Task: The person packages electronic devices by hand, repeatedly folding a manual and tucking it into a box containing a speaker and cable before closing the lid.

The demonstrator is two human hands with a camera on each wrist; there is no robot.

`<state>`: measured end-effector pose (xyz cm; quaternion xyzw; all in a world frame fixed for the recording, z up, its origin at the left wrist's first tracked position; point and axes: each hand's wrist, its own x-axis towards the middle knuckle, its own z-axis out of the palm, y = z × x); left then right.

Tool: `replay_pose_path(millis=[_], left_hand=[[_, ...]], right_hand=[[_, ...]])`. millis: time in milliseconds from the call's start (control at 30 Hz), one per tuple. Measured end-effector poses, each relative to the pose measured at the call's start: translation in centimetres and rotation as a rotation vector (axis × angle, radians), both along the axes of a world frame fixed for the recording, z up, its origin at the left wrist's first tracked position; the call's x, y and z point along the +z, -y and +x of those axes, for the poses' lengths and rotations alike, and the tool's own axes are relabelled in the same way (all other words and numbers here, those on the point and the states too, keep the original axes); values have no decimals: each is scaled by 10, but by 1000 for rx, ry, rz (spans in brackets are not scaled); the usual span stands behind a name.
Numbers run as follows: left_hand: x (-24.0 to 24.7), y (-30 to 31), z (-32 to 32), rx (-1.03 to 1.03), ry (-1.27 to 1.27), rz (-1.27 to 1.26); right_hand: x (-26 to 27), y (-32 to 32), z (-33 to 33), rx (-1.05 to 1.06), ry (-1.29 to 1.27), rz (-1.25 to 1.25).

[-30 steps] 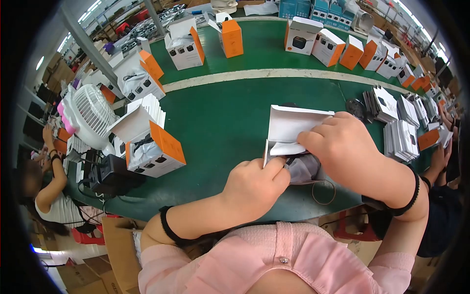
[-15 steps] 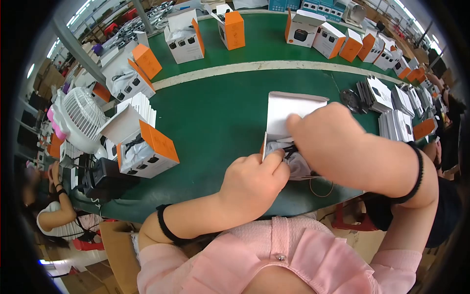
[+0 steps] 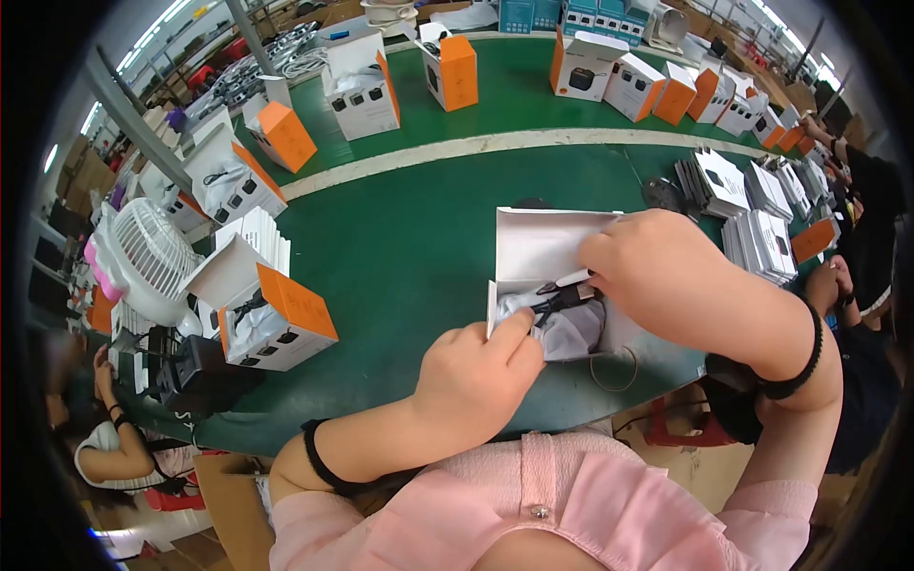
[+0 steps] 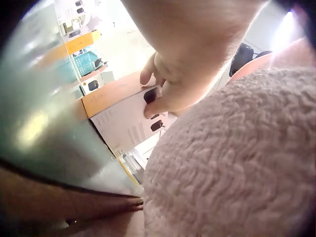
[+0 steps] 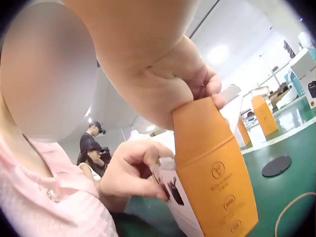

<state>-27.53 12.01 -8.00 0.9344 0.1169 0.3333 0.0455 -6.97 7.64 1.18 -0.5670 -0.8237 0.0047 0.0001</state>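
Observation:
An open white and orange cardboard box (image 3: 538, 233) stands in front of me, lid raised at the back. My left hand (image 3: 476, 376) grips its near left corner; in the left wrist view the thumb lies on the printed white face (image 4: 116, 123). Inside show a grey-white bag (image 3: 574, 330) and a black cable with a USB plug (image 3: 581, 293). My right hand (image 3: 657, 262) is over the right side, fingers curled, fingertips right by the plug and a narrow white strip (image 3: 573, 278). I cannot tell whether they pinch the strip. The orange side (image 5: 212, 177) rises below that hand.
Another open packed box (image 3: 281, 324) stands to the left, beside a white fan (image 3: 152, 249) and a black device (image 3: 195, 371). Stacks of white printed packs (image 3: 762, 246) lie at the right. Several boxes (image 3: 362, 100) line the green table's (image 3: 400, 228) far side. Other people sit at both sides.
My right hand has shifted about over the box opening, and the USB plug and cable now show more clearly. My left hand has stayed at the box's corner. The head view has shifted slightly.

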Motion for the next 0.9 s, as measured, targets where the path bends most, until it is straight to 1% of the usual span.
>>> replay_pose_path(millis=[67, 100, 167, 200, 267, 333, 400, 467, 533, 600, 633, 667, 733, 767, 833, 867, 900], left_hand=[[0, 0, -1, 11, -14, -8], [0, 1, 0, 11, -10, 2], [-2, 1, 2, 0, -10, 5], [-3, 0, 3, 2, 18, 4], [-4, -2, 5, 4, 57, 10], [-2, -1, 3, -21, 48, -12], [1, 2, 2, -2, 20, 2], [0, 2, 1, 27, -17, -5], [-3, -1, 2, -9, 38, 18], [-2, 0, 2, -5, 30, 9], [-2, 2, 3, 10, 28, -6], [-3, 1, 2, 11, 30, -7], [-5, -7, -5, -115, 17, -115], [-1, -11, -11, -108, 18, -101], [5, -20, -32, -181, 392, -100], [-17, -26, -47, -154, 554, -253], [-16, -26, -46, -122, 649, -601]], right_hand=[[5, 2, 1, 80, 77, 8], [3, 1, 0, 80, 70, 6], [0, -4, -8, 134, 254, -100], [-1, -6, -14, 124, 249, -106], [0, -10, -22, 126, 409, -169], [-1, -3, -16, 120, 386, -139], [4, -1, -7, 86, 156, -75], [7, -2, -8, 103, 175, -84], [2, -1, -12, 108, 176, -107], [-3, -5, -14, 124, 237, -122], [0, -6, -18, 107, 284, -191], [0, -4, -15, 108, 286, -192], [1, -1, -2, 108, 114, -185], [2, 5, 2, 114, 117, -172], [3, 24, 11, -154, -525, 195], [6, 35, 24, -372, -702, -28], [-10, 37, 43, -431, -985, -134]])
